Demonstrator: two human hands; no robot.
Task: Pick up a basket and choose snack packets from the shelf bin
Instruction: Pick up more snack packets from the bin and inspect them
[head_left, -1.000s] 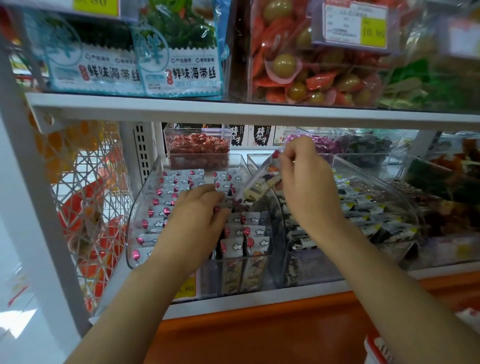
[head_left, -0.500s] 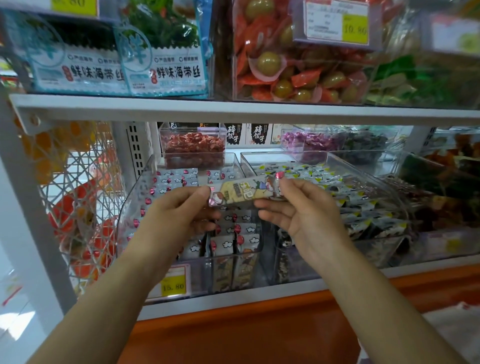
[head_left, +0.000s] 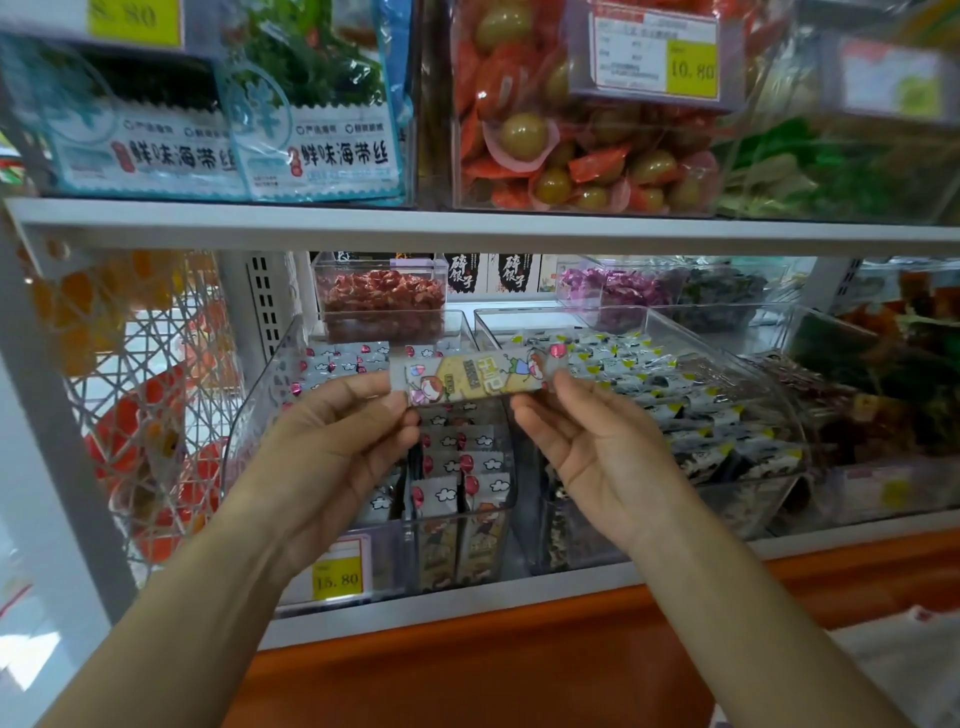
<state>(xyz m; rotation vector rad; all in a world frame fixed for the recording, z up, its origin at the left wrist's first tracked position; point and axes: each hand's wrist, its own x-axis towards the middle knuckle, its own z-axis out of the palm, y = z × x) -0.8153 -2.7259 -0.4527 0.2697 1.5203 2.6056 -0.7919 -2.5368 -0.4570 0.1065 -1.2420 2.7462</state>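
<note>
Bare left hand (head_left: 332, 441) and right hand (head_left: 597, 452), slim fingers (head_left: 358, 389); forearms (head_left: 197, 597) bare down to the lower edge

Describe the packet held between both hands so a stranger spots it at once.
Below the white shelf board, before the clear plastic bin, the left hand and right hand pinch the ends of one long yellow cartoon-printed packet. Only it is held up, yellow face showing.

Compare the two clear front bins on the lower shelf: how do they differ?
The left bin holds packets printed with pink balloons and white clouds; the right bin holds packets with yellow-green corners and dark print. The left bin carries a yellow price tag on its front; no tag shows on the right bin. Both are clear plastic and hold many small packets.
</note>
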